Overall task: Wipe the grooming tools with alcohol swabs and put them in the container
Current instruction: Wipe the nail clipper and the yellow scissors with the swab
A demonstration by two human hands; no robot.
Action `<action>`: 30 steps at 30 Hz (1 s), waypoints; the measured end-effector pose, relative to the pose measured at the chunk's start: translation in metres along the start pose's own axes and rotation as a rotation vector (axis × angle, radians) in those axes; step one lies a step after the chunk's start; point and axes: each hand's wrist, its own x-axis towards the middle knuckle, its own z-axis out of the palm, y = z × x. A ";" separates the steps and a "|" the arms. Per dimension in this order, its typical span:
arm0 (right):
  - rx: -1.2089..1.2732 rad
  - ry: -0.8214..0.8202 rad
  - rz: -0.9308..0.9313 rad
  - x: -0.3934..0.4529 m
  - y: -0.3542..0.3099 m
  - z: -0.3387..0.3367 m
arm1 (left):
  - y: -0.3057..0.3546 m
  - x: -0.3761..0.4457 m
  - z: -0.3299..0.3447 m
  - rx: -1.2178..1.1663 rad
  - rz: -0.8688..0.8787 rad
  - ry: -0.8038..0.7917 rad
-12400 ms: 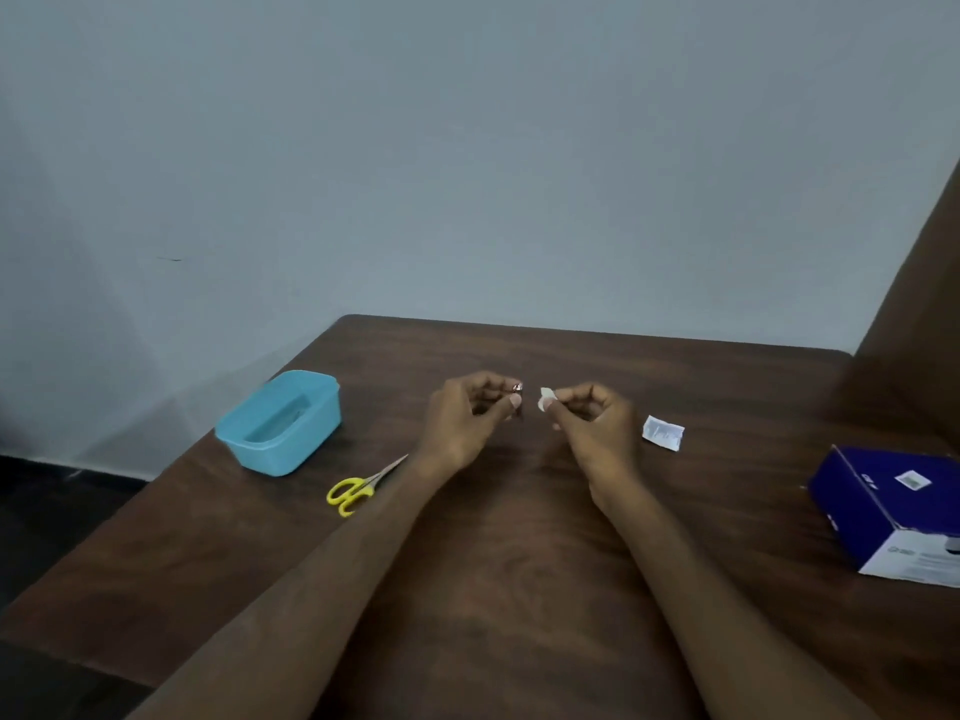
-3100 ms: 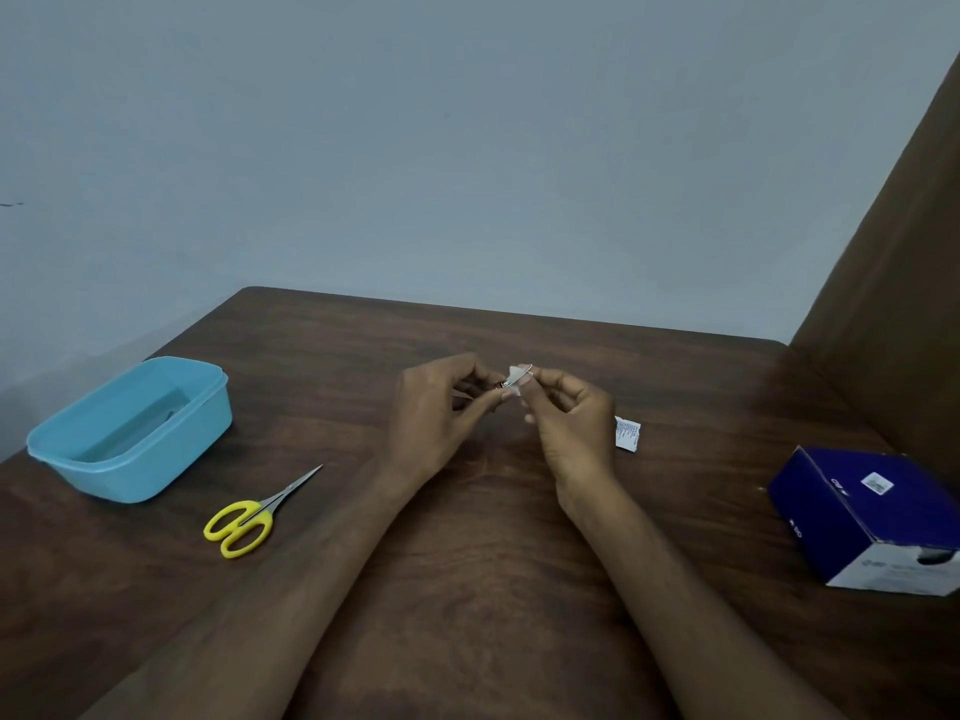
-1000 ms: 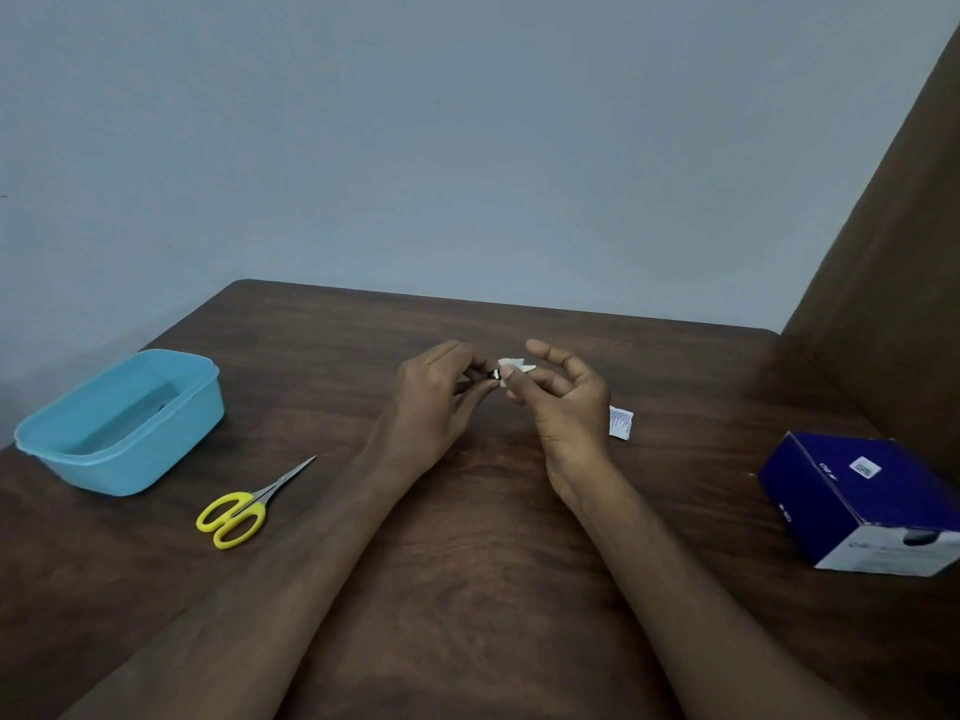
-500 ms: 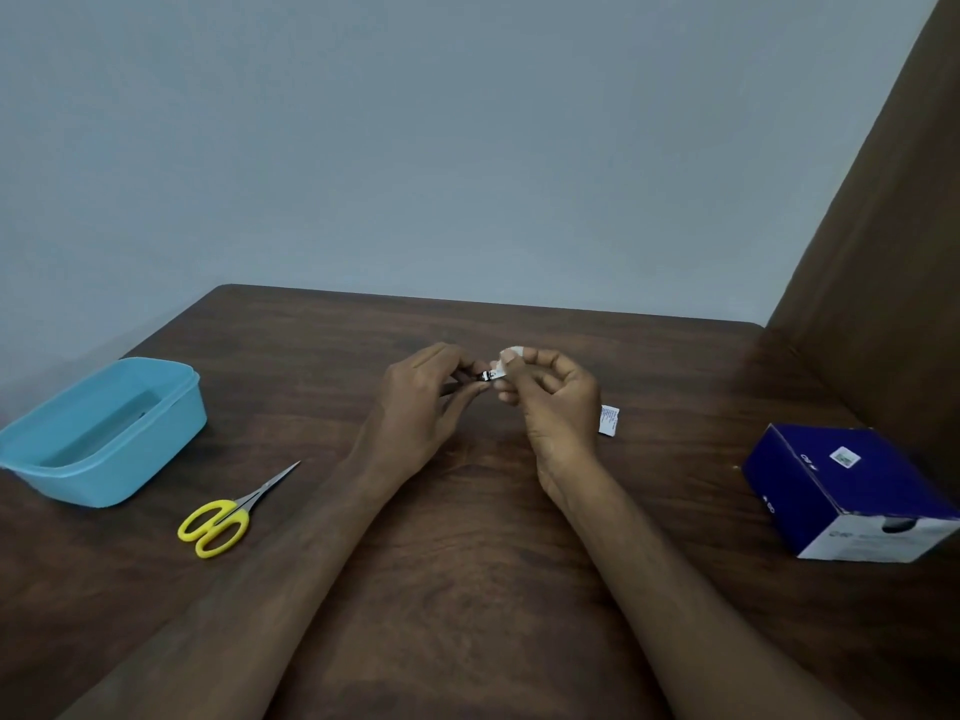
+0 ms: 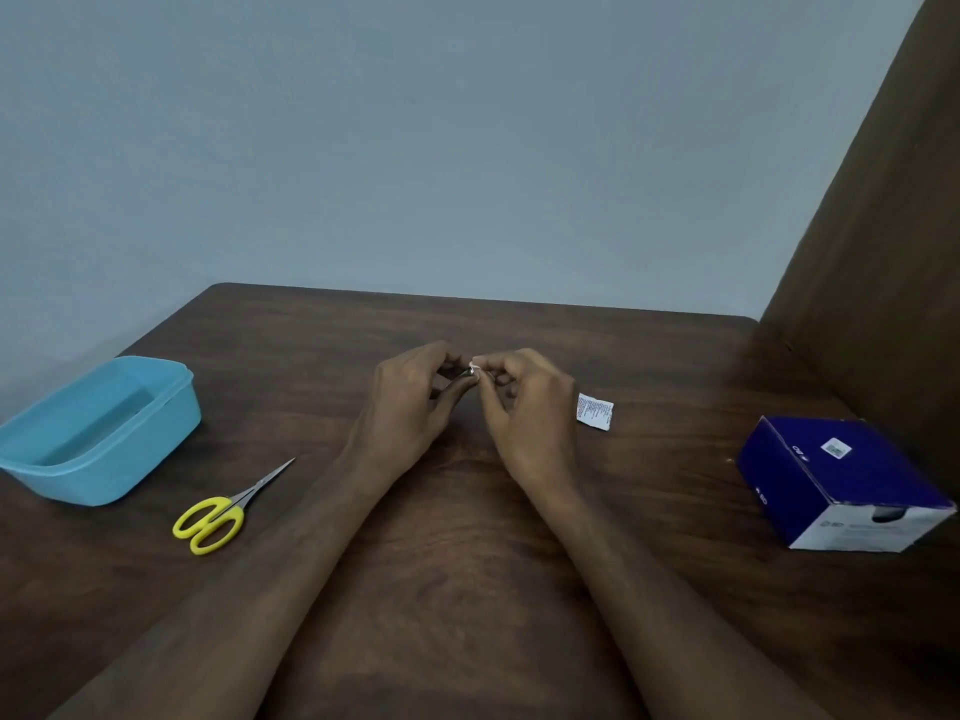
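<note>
Meeting above the middle of the dark wooden table (image 5: 467, 563), both hands work on one small object. The left hand (image 5: 410, 402) has its fingers curled and pinches a small metal grooming tool (image 5: 469, 373) between thumb and fingertips; only a short shiny end of it shows past the fingers, so what kind of tool it is cannot be told, though it may be a nail clipper. The right hand (image 5: 530, 407) is curled too, and its thumb and forefinger pinch a small white swab (image 5: 475, 364) that touches the exposed end of the tool. The two hands nearly touch at the fingertips, and both forearms reach in from the near edge of the table.

Just beside the right hand, on its right, a torn white wrapper (image 5: 595, 411) with small print lies flat on the wood.

At the far left stands a light blue plastic container (image 5: 130, 459), open at the top, with nothing visible inside it. Near it, towards the person, a pair of scissors (image 5: 221, 511) with yellow handles lies flat, blades closed and pointing away towards the middle of the table. The scissors and the container are apart, not touching.

On the right side of the table sits a dark blue cardboard box (image 5: 831, 475) with a white end face and a small white label on top. It stands well apart from the hands, close to a brown panel (image 5: 883, 252) that rises along the right side. A plain grey-blue wall (image 5: 415, 148) stands behind the table.
</note>
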 end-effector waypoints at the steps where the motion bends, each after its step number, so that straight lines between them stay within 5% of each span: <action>1: -0.010 -0.004 -0.011 0.000 0.001 0.000 | 0.000 0.000 0.000 0.001 -0.006 0.005; 7: 0.054 0.153 0.051 0.006 0.002 -0.005 | 0.008 -0.001 -0.001 -0.004 0.032 -0.044; 12: -0.013 0.034 -0.009 0.002 0.001 -0.002 | 0.010 0.001 -0.005 0.022 0.012 -0.034; 19: 0.068 0.182 0.024 0.006 0.000 -0.009 | 0.009 0.001 -0.002 -0.046 -0.024 -0.058; 23: 0.050 0.075 0.000 0.003 -0.003 -0.004 | 0.011 0.000 -0.004 -0.020 -0.022 -0.062; 30: 0.117 0.235 0.195 0.011 0.001 -0.009 | 0.016 0.000 -0.004 0.009 0.003 -0.109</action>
